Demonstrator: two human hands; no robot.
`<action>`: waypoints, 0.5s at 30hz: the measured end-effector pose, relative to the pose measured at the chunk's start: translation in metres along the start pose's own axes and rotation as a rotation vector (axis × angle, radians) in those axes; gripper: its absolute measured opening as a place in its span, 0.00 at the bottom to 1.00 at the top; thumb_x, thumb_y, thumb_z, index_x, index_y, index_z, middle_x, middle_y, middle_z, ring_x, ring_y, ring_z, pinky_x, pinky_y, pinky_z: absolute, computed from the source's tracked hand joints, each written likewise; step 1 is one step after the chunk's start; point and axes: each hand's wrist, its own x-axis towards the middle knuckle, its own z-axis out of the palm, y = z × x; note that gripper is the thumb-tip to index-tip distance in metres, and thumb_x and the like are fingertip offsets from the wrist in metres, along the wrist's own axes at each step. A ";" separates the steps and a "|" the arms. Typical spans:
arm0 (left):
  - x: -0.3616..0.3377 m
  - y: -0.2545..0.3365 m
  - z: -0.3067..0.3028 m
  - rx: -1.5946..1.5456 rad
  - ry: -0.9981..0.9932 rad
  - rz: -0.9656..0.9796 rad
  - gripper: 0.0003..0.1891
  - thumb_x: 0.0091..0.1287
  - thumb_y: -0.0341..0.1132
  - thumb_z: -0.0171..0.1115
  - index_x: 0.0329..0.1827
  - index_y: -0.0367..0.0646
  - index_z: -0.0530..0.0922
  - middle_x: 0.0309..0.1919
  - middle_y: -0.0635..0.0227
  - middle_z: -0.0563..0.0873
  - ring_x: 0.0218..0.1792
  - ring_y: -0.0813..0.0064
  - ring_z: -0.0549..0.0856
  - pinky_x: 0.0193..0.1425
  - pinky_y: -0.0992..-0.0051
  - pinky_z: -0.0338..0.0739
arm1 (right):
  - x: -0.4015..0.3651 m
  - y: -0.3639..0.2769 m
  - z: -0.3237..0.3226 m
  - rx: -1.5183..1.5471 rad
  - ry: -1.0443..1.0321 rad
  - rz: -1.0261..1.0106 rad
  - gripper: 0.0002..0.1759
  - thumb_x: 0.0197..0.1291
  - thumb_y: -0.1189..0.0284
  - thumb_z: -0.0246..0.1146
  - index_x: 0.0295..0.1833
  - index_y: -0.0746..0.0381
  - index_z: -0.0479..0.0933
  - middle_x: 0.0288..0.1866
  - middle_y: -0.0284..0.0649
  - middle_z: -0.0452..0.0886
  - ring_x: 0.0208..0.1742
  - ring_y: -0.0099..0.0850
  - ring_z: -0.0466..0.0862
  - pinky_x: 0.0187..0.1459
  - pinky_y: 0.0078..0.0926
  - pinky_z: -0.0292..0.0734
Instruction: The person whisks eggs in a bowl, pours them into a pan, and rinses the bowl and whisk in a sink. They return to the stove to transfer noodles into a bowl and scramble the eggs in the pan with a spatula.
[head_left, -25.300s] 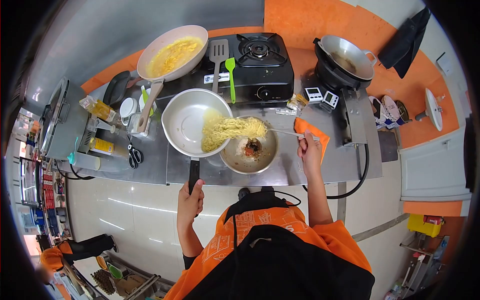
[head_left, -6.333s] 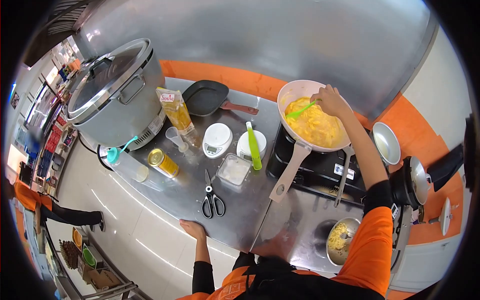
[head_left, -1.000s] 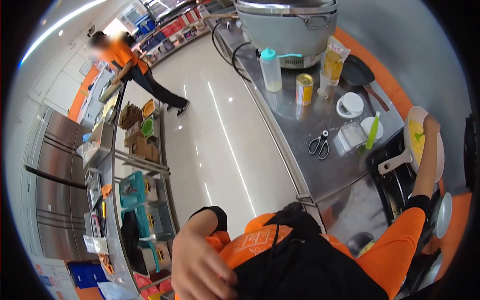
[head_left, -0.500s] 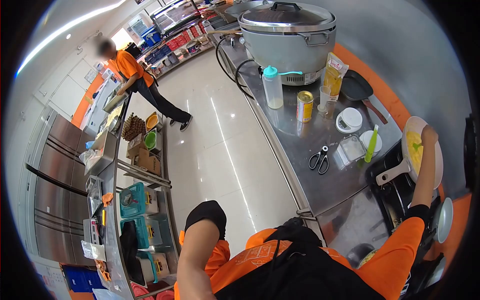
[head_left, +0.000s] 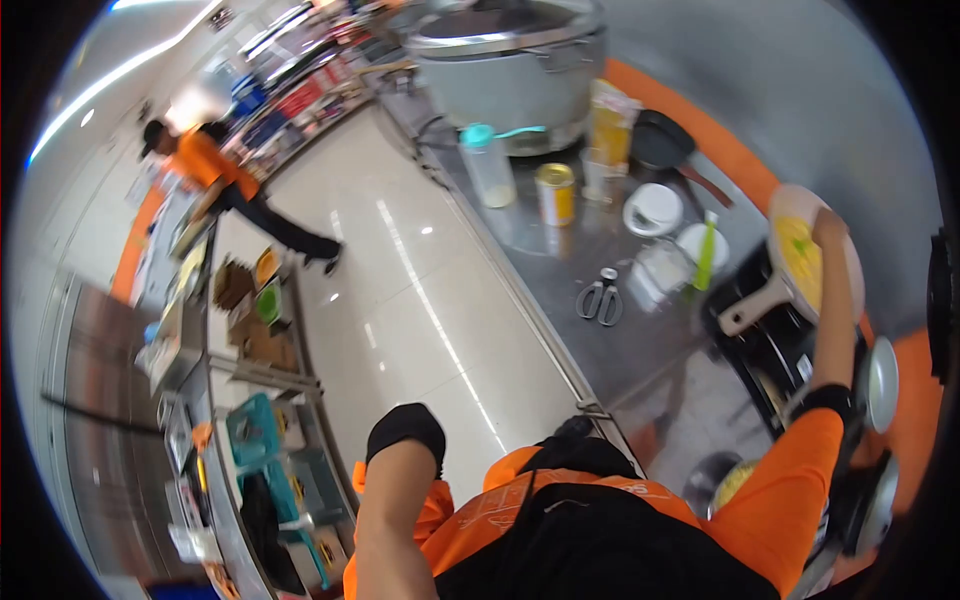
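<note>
right hand (head_left: 828, 224) grips the green spatula (head_left: 800, 244) in the pan (head_left: 852, 285); eggs (head_left: 805, 275) look unset, stirring remains; left hand unseen.

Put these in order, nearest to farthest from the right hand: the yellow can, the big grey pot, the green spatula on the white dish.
From the right hand at the pan:
1. Green spatula, just beside the pan.
2. Yellow can, mid-way along the counter.
3. Big grey pot, at the far end.

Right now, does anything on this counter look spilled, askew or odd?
Nothing looks spilled or toppled, though the picture is blurred. One oddity: the right hand is over the pan of yellow food while the view faces the floor.
</note>
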 end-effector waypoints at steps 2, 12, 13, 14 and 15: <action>-0.004 -0.023 -0.009 -0.195 -0.005 -0.035 0.14 0.63 0.35 0.56 0.18 0.47 0.71 0.15 0.71 0.73 0.19 0.72 0.75 0.27 0.77 0.73 | -0.021 0.002 -0.010 -0.041 0.050 -0.088 0.13 0.52 0.72 0.58 0.45 0.59 0.77 0.43 0.45 0.81 0.45 0.39 0.82 0.44 0.36 0.77; -0.102 -0.222 0.111 -0.263 0.419 -1.271 0.19 0.66 0.43 0.50 0.49 0.34 0.71 0.32 0.62 0.79 0.33 0.78 0.78 0.38 0.81 0.70 | -0.092 0.039 -0.101 0.365 -0.188 -0.057 0.08 0.47 0.67 0.61 0.31 0.56 0.83 0.38 0.46 0.82 0.41 0.44 0.82 0.44 0.36 0.76; -0.132 -0.274 0.154 0.041 0.306 -1.215 0.21 0.67 0.46 0.50 0.52 0.35 0.69 0.35 0.63 0.79 0.35 0.78 0.78 0.41 0.80 0.70 | -0.091 0.048 -0.104 0.390 -0.176 -0.178 0.10 0.47 0.65 0.62 0.32 0.57 0.83 0.36 0.47 0.82 0.40 0.44 0.82 0.44 0.36 0.76; -0.144 -0.289 0.173 -0.106 0.303 -1.332 0.22 0.67 0.47 0.50 0.54 0.36 0.68 0.36 0.63 0.79 0.33 0.77 0.78 0.40 0.80 0.71 | -0.099 0.036 -0.101 0.428 -0.188 -0.332 0.11 0.47 0.64 0.63 0.33 0.58 0.83 0.35 0.48 0.82 0.39 0.44 0.82 0.44 0.36 0.75; -0.152 -0.305 0.188 -0.250 0.298 -1.432 0.23 0.68 0.49 0.49 0.55 0.38 0.67 0.37 0.63 0.79 0.31 0.77 0.78 0.39 0.80 0.72 | -0.101 0.026 -0.101 0.455 -0.197 -0.303 0.11 0.48 0.64 0.63 0.33 0.59 0.83 0.36 0.48 0.82 0.39 0.45 0.82 0.44 0.38 0.75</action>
